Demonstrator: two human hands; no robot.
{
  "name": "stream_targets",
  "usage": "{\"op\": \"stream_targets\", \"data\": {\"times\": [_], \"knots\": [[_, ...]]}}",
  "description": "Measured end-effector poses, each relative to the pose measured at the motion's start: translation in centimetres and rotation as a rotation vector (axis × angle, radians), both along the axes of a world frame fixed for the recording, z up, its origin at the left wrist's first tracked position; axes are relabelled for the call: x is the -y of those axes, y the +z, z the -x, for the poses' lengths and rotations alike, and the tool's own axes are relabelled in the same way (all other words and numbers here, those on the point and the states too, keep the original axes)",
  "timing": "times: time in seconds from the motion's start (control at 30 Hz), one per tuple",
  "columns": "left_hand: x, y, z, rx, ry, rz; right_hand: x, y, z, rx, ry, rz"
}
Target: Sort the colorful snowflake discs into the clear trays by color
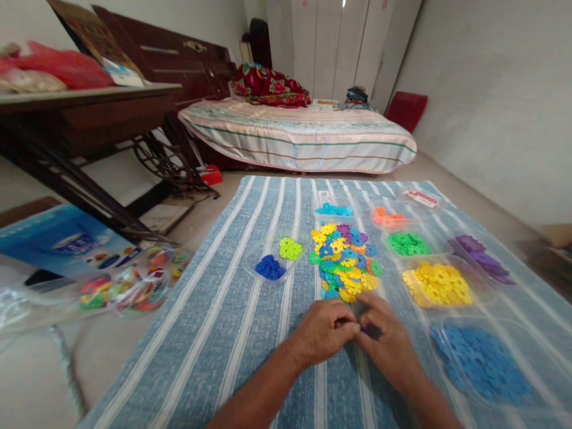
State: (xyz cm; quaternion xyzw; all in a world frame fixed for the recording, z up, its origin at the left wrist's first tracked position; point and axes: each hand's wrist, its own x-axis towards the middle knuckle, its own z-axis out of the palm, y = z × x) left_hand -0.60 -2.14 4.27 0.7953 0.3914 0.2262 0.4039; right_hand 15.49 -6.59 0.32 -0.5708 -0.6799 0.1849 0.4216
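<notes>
- Striped cloth (214, 286) in foreground, bed (295, 140) behind.
- Right hand (388, 336): grip pinches small dark-blue piece (363, 328); long axis hidden.
- Left hand (325, 330): fingertips at piece's left side; cannot tell whether they pinch.
- Mixed pile (346, 259) just beyond both hands.

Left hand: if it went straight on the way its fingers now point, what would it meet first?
Most likely the right hand, or the small blue piece at its fingertips: the left hand points across toward them. Depth is unclear from one view; they may already touch.
</notes>
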Motion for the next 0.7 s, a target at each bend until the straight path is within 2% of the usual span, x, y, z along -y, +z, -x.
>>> {"op": "stream_targets", "data": {"times": [0.2,0.33,0.53,0.6,0.7], "knots": [[0.1,0.6,-0.1,-0.089,-0.013,-0.012,0.1,-0.4,-0.1,0.038,0.037,-0.030],[-0.8,2.8,1.3,-0.229,0.013,-0.135,0.1,-0.3,-0.8,0.061,0.026,-0.060],[-5.6,7.4,6.7,-0.602,0.195,-0.306,-0.1,-0.9,-1.8,0.037,-0.108,-0.111],[-7.3,8.0,8.1,-0.775,0.239,-0.291,-0.2,-1.2,-1.9,0.031,-0.128,-0.123],[-9.3,8.0,9.2,-0.918,0.220,-0.236,-0.3,-1.3,-1.9,0.030,-0.130,-0.133]]}}
